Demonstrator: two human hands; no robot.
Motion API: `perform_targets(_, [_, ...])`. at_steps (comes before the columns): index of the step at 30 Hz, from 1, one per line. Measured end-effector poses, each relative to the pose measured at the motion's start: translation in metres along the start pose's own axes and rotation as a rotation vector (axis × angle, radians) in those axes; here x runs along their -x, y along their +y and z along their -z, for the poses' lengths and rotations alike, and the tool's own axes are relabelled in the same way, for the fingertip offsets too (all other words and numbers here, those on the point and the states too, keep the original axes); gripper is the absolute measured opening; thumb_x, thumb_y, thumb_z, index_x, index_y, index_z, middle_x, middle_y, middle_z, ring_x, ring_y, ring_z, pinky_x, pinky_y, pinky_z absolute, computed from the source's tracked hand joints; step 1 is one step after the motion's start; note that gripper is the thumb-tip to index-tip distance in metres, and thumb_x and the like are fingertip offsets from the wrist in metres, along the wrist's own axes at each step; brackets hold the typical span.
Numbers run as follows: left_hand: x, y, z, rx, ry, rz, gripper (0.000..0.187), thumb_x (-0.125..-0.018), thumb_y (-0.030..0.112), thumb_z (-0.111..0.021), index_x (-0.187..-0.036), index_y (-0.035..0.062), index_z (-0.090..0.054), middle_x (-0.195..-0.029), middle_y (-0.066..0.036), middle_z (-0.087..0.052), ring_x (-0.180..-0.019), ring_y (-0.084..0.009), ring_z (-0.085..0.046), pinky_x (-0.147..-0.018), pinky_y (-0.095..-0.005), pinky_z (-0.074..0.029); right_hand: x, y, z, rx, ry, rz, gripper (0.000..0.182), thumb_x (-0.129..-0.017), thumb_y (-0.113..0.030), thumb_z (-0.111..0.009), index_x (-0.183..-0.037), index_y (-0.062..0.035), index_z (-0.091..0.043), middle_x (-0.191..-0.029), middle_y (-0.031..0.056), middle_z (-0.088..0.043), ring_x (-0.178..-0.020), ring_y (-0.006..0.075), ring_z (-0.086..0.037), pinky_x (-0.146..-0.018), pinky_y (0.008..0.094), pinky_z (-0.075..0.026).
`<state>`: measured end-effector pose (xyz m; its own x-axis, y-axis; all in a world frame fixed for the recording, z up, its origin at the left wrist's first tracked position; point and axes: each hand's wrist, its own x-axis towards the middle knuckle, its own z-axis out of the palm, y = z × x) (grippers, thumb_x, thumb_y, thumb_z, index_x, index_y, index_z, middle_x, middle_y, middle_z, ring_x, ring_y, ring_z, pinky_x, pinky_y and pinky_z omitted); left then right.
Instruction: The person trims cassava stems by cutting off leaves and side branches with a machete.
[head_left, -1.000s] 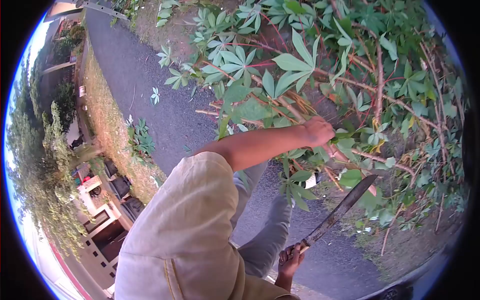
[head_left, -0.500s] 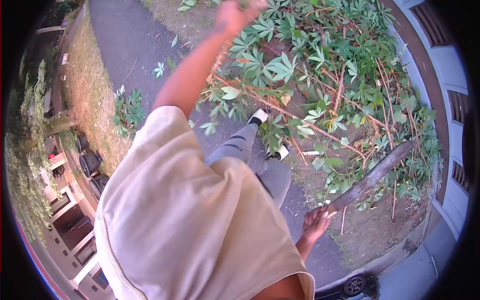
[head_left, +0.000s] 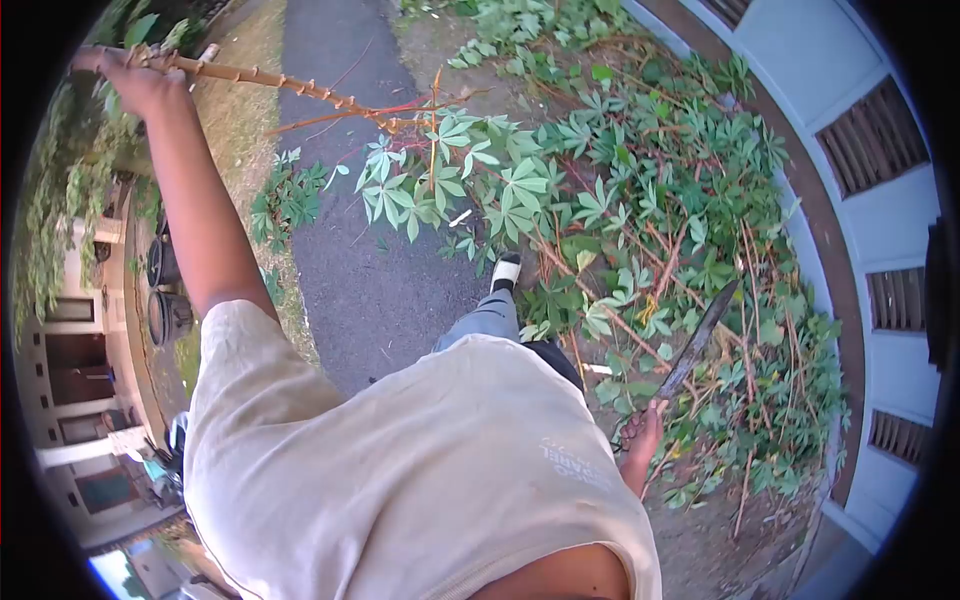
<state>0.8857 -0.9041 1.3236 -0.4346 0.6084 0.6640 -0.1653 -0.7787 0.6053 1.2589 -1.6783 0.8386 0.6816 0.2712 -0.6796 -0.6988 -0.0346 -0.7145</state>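
Note:
My left hand (head_left: 145, 82) is closed around a cut branch (head_left: 290, 84) at the upper left, arm stretched out. The brown, knobbly stem runs rightward and ends in green, finger-shaped leaves that hang over the path. Down at the right, my right hand (head_left: 643, 428) grips a machete (head_left: 697, 342) by its handle. Its long dark blade points up and away, over the heap of cut leafy branches (head_left: 640, 200). Part of the handle is hidden by my fingers.
A dark paved path (head_left: 345, 240) runs ahead, with dry grass (head_left: 240, 100) along its left. A pale blue wall with slatted vents (head_left: 875, 135) borders the heap on the right. Black pots (head_left: 168, 317) stand at the left. My foot (head_left: 506, 268) is beside the heap.
My left hand has swung to the left, and a leafy branch now shows in it, away from the heap. The machete, still in my right hand, appears farther off and more steeply angled.

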Motion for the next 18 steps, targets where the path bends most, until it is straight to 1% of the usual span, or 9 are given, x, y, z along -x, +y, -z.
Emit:
perform_targets(2, [-0.021, 0.069, 0.035, 0.024, -0.003, -0.066, 0.053, -0.107, 0.062, -0.050, -0.123, 0.0114, -0.055, -0.087, -0.010, -0.057, -0.072, -0.0262, -0.057, -0.064, -0.0485, -0.052, -0.015, -0.010, 0.003, 0.071, -0.026, -0.007, 0.032, -0.106, -0.039, -0.067, -0.095, -0.0133, -0.051, -0.070, -0.0003, -0.048, -0.051, 0.0106, -0.042, -0.047, 0.0287, -0.035])
perform_targets(4, [-0.060, 0.135, 0.093, 0.050, -0.023, -0.125, 0.059, -0.105, 0.068, -0.049, -0.118, 0.0111, -0.056, -0.084, -0.010, -0.055, -0.070, -0.0255, -0.054, -0.060, -0.0481, -0.049, -0.022, -0.025, -0.015, 0.149, -0.085, 0.001, 0.033, -0.106, -0.040, -0.067, -0.095, -0.0131, -0.051, -0.070, -0.0005, -0.048, -0.051, 0.0107, -0.042, -0.046, 0.0290, -0.036])
perform_targets(7, [-0.095, 0.213, 0.183, 0.537, 0.005, -0.008, 0.097, -0.083, 0.101, -0.036, -0.100, 0.0066, -0.053, -0.081, -0.014, -0.050, -0.068, -0.0252, -0.049, -0.060, -0.0432, -0.039, -0.038, -0.047, -0.035, 0.287, -0.163, 0.049, 0.036, -0.107, -0.043, -0.066, -0.095, -0.0124, -0.052, -0.069, -0.0005, -0.049, -0.050, 0.0108, -0.044, -0.045, 0.0296, -0.038])
perform_targets(8, [-0.086, 0.238, 0.203, 0.629, 0.018, -0.043, 0.106, -0.076, 0.108, -0.029, -0.097, 0.0064, -0.051, -0.078, -0.014, -0.048, -0.066, -0.0254, -0.046, -0.060, -0.0427, -0.036, -0.041, -0.052, -0.043, 0.362, -0.219, 0.055, 0.035, -0.107, -0.042, -0.066, -0.095, -0.0119, -0.053, -0.068, -0.0005, -0.049, -0.049, 0.0108, -0.044, -0.045, 0.0294, -0.038])
perform_targets(10, [-0.044, 0.270, 0.219, 0.703, 0.172, -0.187, 0.116, -0.064, 0.115, -0.031, -0.094, 0.0043, -0.051, -0.077, -0.013, -0.048, -0.063, -0.0241, -0.046, -0.056, -0.0403, -0.036, -0.044, -0.057, -0.064, 0.428, -0.280, 0.076, 0.035, -0.107, -0.042, -0.065, -0.095, -0.0114, -0.053, -0.068, -0.0004, -0.050, -0.049, 0.0108, -0.045, -0.045, 0.0291, -0.038])
perform_targets(12, [-0.016, 0.271, 0.263, 0.823, 0.085, -0.292, 0.119, -0.059, 0.116, -0.034, -0.093, 0.0038, -0.051, -0.077, -0.010, -0.050, -0.058, -0.0213, -0.045, -0.051, -0.0357, -0.035, -0.043, -0.060, -0.089, 0.461, -0.411, 0.098, 0.035, -0.107, -0.040, -0.067, -0.093, -0.0106, -0.056, -0.067, -0.0013, -0.050, -0.047, 0.0106, -0.045, -0.043, 0.0282, -0.037])
perform_targets(14, [0.024, 0.261, 0.297, 0.934, 0.092, -0.271, 0.118, -0.055, 0.117, -0.037, -0.089, 0.0048, -0.053, -0.076, -0.007, -0.052, -0.054, -0.0180, -0.044, -0.047, -0.0302, -0.036, -0.038, -0.058, -0.121, 0.482, -0.495, 0.095, 0.035, -0.106, -0.039, -0.069, -0.090, -0.0101, -0.058, -0.065, -0.0018, -0.050, -0.046, 0.0102, -0.046, -0.041, 0.0274, -0.036])
perform_targets(16, [0.065, 0.230, 0.326, 1.037, -0.070, -0.266, 0.115, -0.060, 0.116, -0.036, -0.085, 0.0050, -0.054, -0.073, -0.005, -0.052, -0.055, -0.0151, -0.048, -0.047, -0.0279, -0.044, -0.018, -0.057, -0.166, 0.499, -0.588, 0.128, 0.035, -0.106, -0.038, -0.068, -0.090, -0.0096, -0.057, -0.064, -0.0014, -0.050, -0.047, 0.0109, -0.048, -0.042, 0.0279, -0.038])
perform_targets(18, [0.104, 0.196, 0.345, 1.109, 0.004, -0.240, 0.102, -0.071, 0.104, -0.053, -0.085, 0.0033, -0.057, -0.070, -0.002, -0.054, -0.052, -0.0117, -0.053, -0.046, -0.0249, -0.049, 0.002, -0.054, -0.240, 0.486, -0.804, 0.243, 0.035, -0.107, -0.038, -0.067, -0.090, -0.0083, -0.059, -0.065, 0.0003, -0.054, -0.050, 0.0115, -0.053, -0.046, 0.0283, -0.041])
